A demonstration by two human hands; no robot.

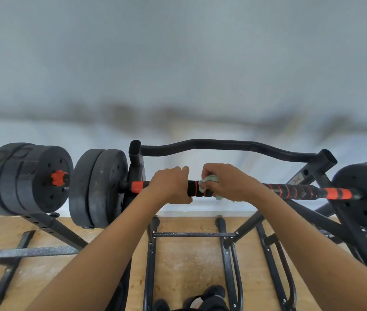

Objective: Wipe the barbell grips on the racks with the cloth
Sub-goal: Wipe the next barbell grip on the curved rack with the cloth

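Head view: right grip [225,182] pinched cloth [209,178] on barbell [290,190], frame centre.
Steadying left grip [170,185] clasped it; wrapping cloth fully round seemed best.

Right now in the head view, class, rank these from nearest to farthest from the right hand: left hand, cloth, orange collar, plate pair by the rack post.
1. cloth, held in the right hand itself.
2. left hand, just left on the bar.
3. plate pair, left beyond the post.
4. orange collar, far left.
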